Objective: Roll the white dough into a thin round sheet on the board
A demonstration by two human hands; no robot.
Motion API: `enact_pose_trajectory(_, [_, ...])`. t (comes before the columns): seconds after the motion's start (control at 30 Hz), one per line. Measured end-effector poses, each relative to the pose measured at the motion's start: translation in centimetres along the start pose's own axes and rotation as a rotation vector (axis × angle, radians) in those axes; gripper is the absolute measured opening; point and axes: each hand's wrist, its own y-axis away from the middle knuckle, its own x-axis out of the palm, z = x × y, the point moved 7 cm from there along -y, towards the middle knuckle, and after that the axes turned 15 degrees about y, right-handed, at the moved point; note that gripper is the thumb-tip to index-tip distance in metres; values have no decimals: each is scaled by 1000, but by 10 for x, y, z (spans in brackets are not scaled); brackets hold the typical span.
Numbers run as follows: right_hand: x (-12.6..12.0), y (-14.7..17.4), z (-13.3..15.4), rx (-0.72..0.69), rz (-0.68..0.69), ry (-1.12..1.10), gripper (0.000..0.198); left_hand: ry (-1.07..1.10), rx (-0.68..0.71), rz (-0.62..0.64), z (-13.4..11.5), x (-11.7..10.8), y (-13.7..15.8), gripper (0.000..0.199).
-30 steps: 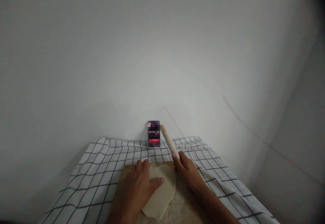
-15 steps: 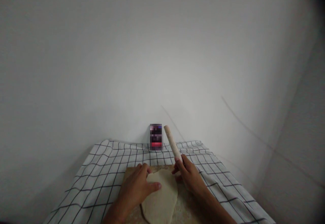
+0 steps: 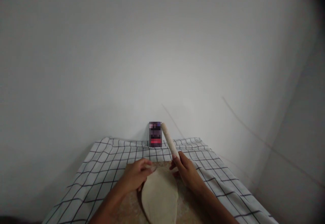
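Before a pale wall (image 3: 162, 54), the left hand (image 3: 137, 174) seems to pinch dough (image 3: 159, 195), best lifted gently; the right hand (image 3: 187, 170) grips a rolling pin (image 3: 169, 140).

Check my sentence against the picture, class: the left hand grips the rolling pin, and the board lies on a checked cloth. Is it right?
Not quite: the head view shows the rolling pin gripped by the right hand; the left hand is at the edge of the dough. The rest stands: the board lies on a checked cloth.
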Motion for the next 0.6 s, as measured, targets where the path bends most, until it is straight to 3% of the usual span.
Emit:
enact_pose_trajectory(0.1, [-1, 0, 0, -3, 0, 8, 52, -39, -64, -32, 0, -1, 1, 59])
enact_pose_trajectory(0.2, [0, -1, -2, -17, -6, 30, 53, -113, -14, -4, -13, 7, 8, 53])
enact_pose_trajectory(0.33, [1, -1, 0, -42, -14, 11, 53, -152, 98, 133, -30, 24, 19, 38])
enact_pose_trajectory(0.47, [-1, 0, 4, -56, -19, -17, 51, 13, 141, 258, -37, 35, 26, 39])
enact_pose_trajectory(0.53, [-4, -1, 3, -63, -50, -42, 51, 114, 139, 238, -37, 36, 23, 39])
enact_pose_trajectory(0.6, [-11, -3, 0, -72, -115, -55, 50, 236, 123, 109, -33, 28, 17, 44])
